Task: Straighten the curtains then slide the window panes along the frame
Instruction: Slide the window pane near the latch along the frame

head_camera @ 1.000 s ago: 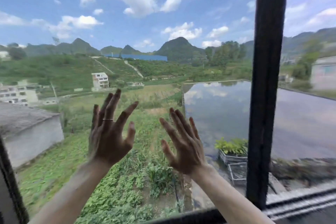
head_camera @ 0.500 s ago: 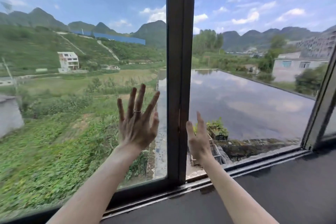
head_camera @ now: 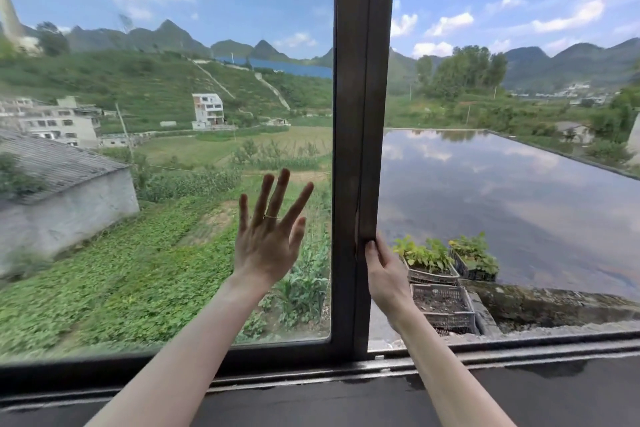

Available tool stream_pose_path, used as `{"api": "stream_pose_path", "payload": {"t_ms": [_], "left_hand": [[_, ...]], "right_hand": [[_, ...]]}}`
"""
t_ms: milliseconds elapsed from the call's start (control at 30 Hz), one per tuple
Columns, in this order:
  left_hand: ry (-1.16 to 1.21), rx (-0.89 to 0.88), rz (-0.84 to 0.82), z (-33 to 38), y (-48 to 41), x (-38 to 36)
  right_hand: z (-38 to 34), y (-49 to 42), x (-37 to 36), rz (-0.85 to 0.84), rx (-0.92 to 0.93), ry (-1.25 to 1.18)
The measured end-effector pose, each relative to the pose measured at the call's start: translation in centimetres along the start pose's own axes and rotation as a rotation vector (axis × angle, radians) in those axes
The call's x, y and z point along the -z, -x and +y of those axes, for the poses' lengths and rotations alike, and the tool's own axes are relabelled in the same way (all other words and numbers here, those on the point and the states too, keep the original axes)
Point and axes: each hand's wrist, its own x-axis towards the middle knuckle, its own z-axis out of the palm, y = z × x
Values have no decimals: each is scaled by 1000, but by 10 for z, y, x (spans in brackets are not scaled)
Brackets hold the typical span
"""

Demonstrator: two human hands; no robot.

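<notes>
At the middle of the view, dark vertical stile (head_camera: 360, 149) of the window pane (head_camera: 173, 184), standing upright from top edge down to the bottom track (head_camera: 485, 357). Left hand (head_camera: 266, 246) flat on the glass just left of the stile, fingers spread and released, ring on one finger. Right hand (head_camera: 384, 274) gripping the right edge of the stile, thumb on its front. Right of that edge, free track along the sill (head_camera: 519, 399).
</notes>
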Motion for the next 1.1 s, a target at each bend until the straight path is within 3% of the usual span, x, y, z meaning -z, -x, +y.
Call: {"api": "stream_pose_path", "payload": {"t_ms": [233, 767, 1100], "left_hand": [[29, 48, 53, -35, 17, 24], [-37, 515, -63, -94, 26, 62], [66, 687, 46, -150, 25, 80]], "right_hand": [[2, -1, -33, -184, 22, -100], [-13, -18, -160, -588, 13, -186], [-30, -22, -232, -796, -13, -210]]}}
